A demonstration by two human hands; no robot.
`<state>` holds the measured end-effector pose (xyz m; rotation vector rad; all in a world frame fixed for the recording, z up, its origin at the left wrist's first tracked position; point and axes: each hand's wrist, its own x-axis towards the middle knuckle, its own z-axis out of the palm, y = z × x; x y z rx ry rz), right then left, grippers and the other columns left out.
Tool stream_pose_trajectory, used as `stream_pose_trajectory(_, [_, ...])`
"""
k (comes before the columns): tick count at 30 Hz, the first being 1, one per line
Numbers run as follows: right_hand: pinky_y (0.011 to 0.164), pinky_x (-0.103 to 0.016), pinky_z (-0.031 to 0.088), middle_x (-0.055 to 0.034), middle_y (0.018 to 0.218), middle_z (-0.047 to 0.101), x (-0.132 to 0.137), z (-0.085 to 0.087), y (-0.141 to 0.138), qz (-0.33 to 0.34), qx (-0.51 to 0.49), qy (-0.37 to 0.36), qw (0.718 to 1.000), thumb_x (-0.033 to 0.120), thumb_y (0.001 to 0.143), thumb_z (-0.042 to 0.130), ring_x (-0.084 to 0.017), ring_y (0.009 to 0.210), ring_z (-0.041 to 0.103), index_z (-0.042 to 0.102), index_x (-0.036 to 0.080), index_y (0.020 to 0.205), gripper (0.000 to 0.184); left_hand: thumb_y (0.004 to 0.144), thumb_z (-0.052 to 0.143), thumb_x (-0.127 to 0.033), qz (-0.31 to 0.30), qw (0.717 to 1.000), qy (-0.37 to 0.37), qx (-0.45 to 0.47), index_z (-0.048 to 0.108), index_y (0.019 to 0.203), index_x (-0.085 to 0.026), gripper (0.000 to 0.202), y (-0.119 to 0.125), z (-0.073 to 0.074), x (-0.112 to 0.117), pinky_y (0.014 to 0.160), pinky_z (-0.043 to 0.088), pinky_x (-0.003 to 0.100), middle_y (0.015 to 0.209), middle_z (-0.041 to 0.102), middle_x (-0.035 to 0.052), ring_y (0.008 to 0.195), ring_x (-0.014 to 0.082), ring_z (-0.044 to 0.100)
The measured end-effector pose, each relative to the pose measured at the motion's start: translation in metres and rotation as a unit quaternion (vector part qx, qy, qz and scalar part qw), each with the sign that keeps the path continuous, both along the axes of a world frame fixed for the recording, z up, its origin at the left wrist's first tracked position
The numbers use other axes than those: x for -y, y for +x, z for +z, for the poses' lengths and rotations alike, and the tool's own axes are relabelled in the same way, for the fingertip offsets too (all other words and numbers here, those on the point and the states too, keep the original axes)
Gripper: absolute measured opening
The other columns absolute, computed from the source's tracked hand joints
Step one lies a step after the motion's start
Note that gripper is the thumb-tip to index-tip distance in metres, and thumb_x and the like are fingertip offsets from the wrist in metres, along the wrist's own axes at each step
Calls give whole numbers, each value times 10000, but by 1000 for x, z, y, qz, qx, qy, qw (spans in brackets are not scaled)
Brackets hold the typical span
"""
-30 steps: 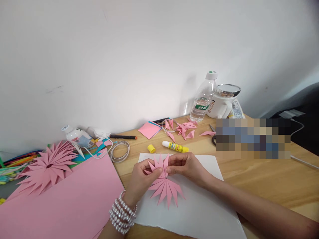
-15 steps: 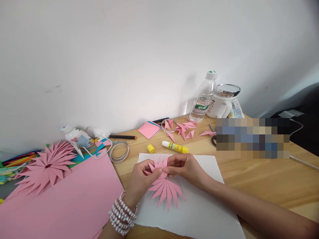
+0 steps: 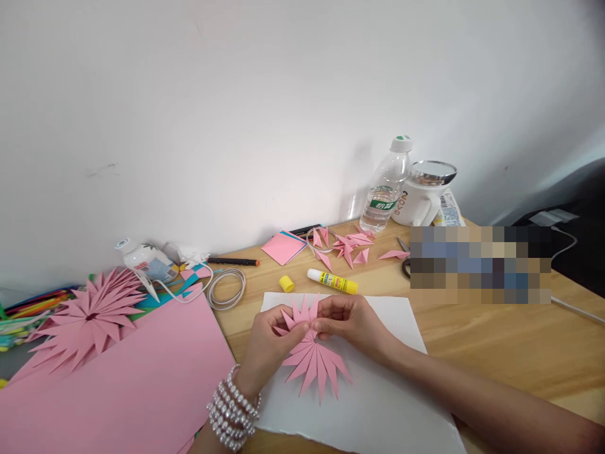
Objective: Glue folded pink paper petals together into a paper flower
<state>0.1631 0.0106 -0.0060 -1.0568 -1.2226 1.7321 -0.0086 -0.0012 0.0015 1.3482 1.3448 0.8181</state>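
Between my two hands is a pink folded-paper star, its many points fanned out around a centre. My left hand, with a pearl bracelet at the wrist, pinches its upper left part. From the right, my right hand pinches the paper points near the top, thumb close to the left thumb. The star is held over a white board. Just beyond lie a glue stick and its yellow cap. Loose pink folded pieces are scattered farther back.
Large pink sheets and a finished-looking pink paper star lie at left. A coiled cable, a marker and square papers are along the wall. A water bottle, white mug and scissors stand or lie at right.
Both hands stay pinched on the paper star in almost the same place. The whole view has shifted very slightly; nothing has been let go.
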Motion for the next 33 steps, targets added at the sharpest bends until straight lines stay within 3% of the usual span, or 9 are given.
stream_pose_trajectory(9, [596,-268,487,23,595,554,2,-4,-3,-8,-22,18,1000,452,591,732,-114,559,567,561,149,635,350,643,648,-377,14,1000,1,-2,492,556,-144,293,3,1,0,389,167,175,450,392,-66,396,36,240])
stream_pose_trajectory(16, [581,-241,452,14,689,580,4,-3,-4,32,-79,17,996,362,518,797,-110,617,549,614,158,780,379,640,667,-360,41,999,3,24,546,599,-134,260,3,1,2,416,242,180,507,491,-29,440,60,356])
stream_pose_trajectory(21, [522,-228,417,38,621,551,4,-2,-4,5,-55,1,998,364,466,815,-85,542,501,591,153,695,383,605,689,-362,65,995,-10,72,545,580,-135,270,9,6,4,431,266,182,500,497,-32,447,63,373])
stream_pose_trajectory(25, [536,-235,419,25,653,574,3,-1,-3,5,-54,-30,998,360,439,824,-92,563,516,595,149,735,430,593,694,-370,71,994,-24,84,551,602,-134,276,11,5,4,439,277,186,510,496,-32,456,68,385])
stream_pose_trajectory(33, [508,-216,350,66,577,488,4,3,-5,8,-29,-15,999,332,531,788,-65,517,446,474,165,645,373,579,697,-394,67,994,-35,81,525,563,-142,305,10,2,6,412,227,179,468,424,-56,420,50,323])
